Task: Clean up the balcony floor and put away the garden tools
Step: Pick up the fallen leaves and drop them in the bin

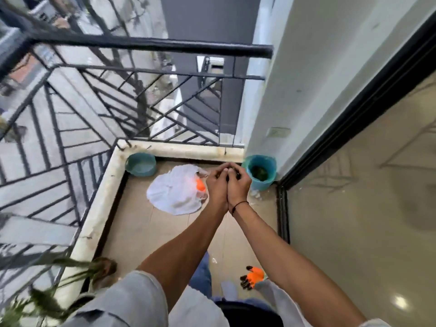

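- My left hand [215, 185] and right hand [238, 184] are cupped together, fingers curled round something dark, probably swept-up debris, so nothing spills.
- They hover just beside the teal bucket [260, 172], likely its destination.
- A white bag [174, 192] lies on the balcony floor [141, 232]; an orange glove [253, 277] waits near my feet.

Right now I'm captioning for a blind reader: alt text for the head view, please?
Two hands, left hand and right hand, are cupped together above a balcony floor. Below lie a white plastic bag, two teal buckets and an orange glove.
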